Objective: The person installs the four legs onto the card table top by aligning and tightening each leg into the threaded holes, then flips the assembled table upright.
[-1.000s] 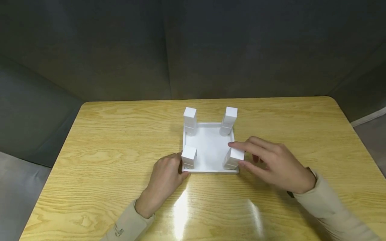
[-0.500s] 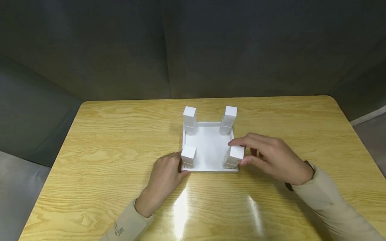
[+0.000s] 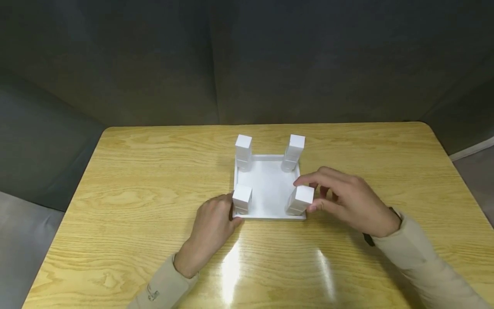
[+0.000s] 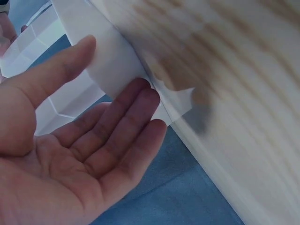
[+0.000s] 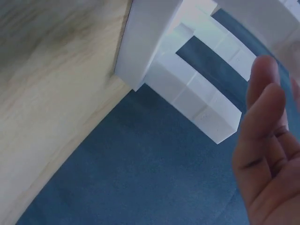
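A shallow square white tray [image 3: 268,189] lies on the table, with a white post standing at each corner. Seam lines cross the posts, as on stacked blocks. My left hand [image 3: 213,216] grips the tray's near left corner, thumb at the front edge and fingers along the left side. In the left wrist view, fingertips [image 4: 152,96] touch the tray's wall [image 4: 110,56]. My right hand [image 3: 347,199] holds the near right post [image 3: 301,200] between forefinger and thumb. From the right wrist view, the far right post [image 5: 194,98] stands apart from the fingers.
Two posts, the far left post [image 3: 243,152] and the near left post [image 3: 242,201], rise above the tray's rim. The wooden table [image 3: 154,171] extends all round, its far edge against a dark curtain [image 3: 154,64].
My right hand has shifted slightly away from me, with forefinger and thumb still at the near right post. My left hand and the tray stay practically in place.
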